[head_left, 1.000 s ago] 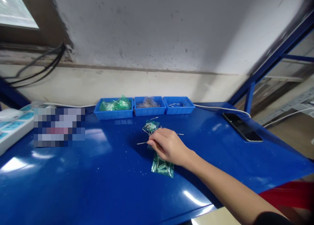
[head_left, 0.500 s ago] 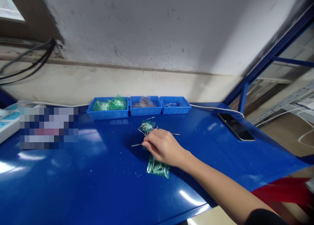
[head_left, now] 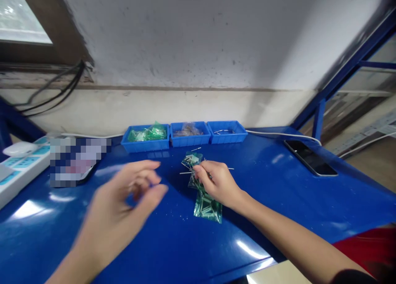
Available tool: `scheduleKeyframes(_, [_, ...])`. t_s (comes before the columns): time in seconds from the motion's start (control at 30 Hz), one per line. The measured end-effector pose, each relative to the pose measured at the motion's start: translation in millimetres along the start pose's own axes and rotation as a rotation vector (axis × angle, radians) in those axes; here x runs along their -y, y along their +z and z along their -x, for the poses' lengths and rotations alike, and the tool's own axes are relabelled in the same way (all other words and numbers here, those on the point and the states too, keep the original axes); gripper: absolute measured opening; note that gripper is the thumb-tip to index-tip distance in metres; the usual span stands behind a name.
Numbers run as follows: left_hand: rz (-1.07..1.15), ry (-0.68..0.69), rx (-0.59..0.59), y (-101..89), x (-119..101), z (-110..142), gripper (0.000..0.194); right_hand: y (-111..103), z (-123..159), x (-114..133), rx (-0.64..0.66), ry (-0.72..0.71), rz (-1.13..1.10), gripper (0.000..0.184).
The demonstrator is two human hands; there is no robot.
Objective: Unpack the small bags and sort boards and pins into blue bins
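My right hand [head_left: 218, 183] is closed in a pinch above the middle of the table. A thin metal rivet [head_left: 186, 173] sticks out to the left from its fingertips. Right under and around this hand lie small green clear bags: a lower bag [head_left: 208, 209] with pale metal pieces inside, and an upper bag [head_left: 189, 159] with loose rivets by it. My left hand [head_left: 120, 209], a little smeared by motion, hangs over the table to the left. Its thumb and curled fingers are apart, with nothing between them.
Three blue bins stand along the wall: a left bin [head_left: 145, 146] with green bags, a middle bin [head_left: 189, 141] with clear bags, a right bin [head_left: 229, 138] with thin metal pieces. A phone [head_left: 311, 158] lies right; a power strip [head_left: 24, 172] and a blurred-out device [head_left: 77, 162] left.
My left hand has come into view from the lower left. The right hand still pinches the rivet, now held more level. The whole view has shifted slightly.
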State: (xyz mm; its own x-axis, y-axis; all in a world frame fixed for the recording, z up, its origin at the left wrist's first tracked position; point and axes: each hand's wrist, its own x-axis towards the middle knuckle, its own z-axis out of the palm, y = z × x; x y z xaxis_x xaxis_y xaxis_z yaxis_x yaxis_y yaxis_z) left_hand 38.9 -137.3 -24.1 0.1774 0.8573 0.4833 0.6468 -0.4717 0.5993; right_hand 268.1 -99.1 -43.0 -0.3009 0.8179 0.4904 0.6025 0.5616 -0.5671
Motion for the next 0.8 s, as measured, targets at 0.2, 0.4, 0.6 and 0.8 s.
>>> scheduleKeyframes(0.2, [-0.065,0.293,0.144,50.0,1.6,-34.0,0.009,3.6,1.1,1.3,0.008,0.025,-0.018,0.039])
scheduleKeyframes(0.4, [-0.054,0.122,0.143,48.2,12.1,-34.7,0.019,2.2,3.4,0.3,-0.006,-0.105,0.084,0.023])
scheduleKeyframes(0.6, [0.060,-0.048,0.230,50.8,17.7,-22.5,0.030,5.3,4.0,0.2,0.042,-0.280,0.172,0.014])
scheduleKeyframes(0.8, [0.150,-0.115,0.310,49.1,10.4,-19.1,0.039,-12.2,-2.4,1.6,-0.024,-0.437,0.265,0.017])
